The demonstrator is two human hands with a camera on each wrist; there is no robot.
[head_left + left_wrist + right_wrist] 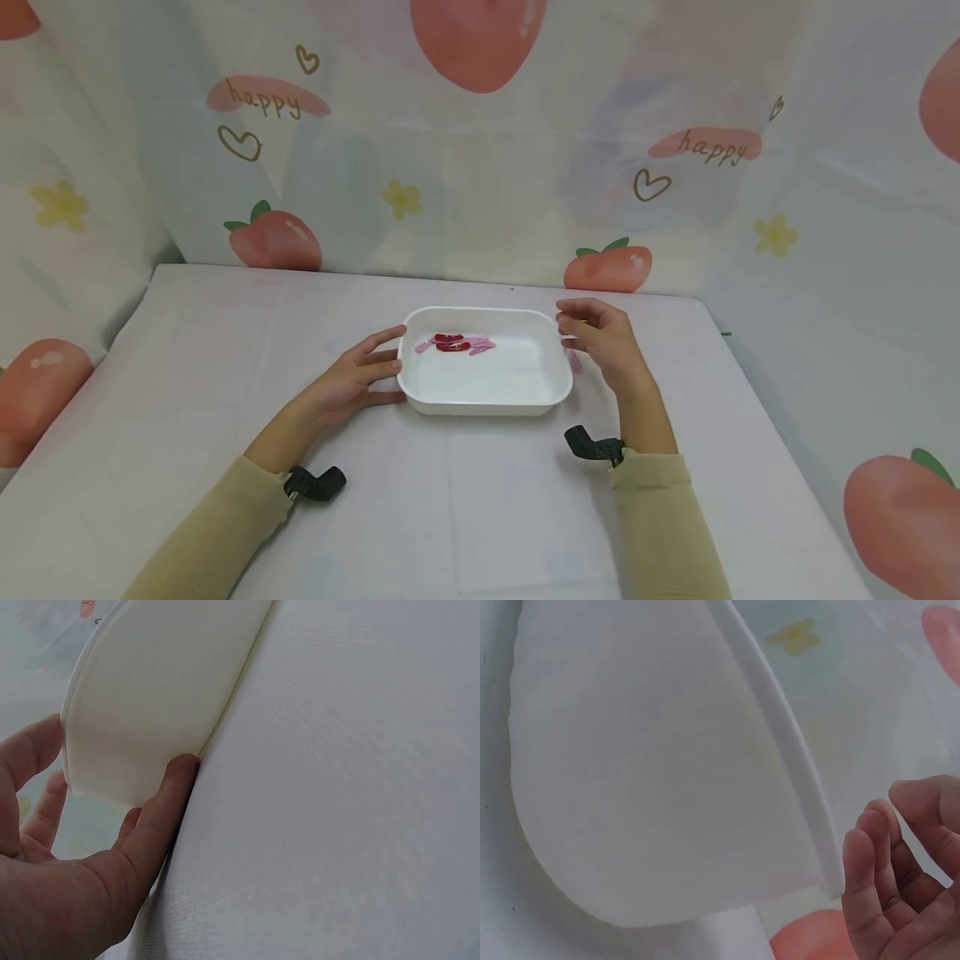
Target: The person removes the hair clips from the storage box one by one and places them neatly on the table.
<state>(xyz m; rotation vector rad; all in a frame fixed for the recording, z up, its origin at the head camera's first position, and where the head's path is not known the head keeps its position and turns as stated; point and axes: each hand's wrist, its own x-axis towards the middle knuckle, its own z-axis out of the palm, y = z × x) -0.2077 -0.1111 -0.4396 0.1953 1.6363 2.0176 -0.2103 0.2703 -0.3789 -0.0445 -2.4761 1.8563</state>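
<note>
A white rectangular tray [483, 400] with rounded corners stands on the table. Inside it, towards the left, lie several slim red pieces [452, 342] and pink pieces [480, 343], possibly hair clips but too small to be sure. The left hand [347, 383] touches the tray's left end with spread fingers; in the left wrist view one finger [176, 780] lies low along the tray wall [150, 705]. At the right rim, the right hand [603, 337] has loosely bent fingers and nothing visible in it; its fingertips are at or against the rim.
Another pink piece [575, 362] lies on the table just outside the tray's right end, below the right hand. A white cloth covers the table [450, 500]. Printed fabric walls [480, 192] rise behind it and at both sides.
</note>
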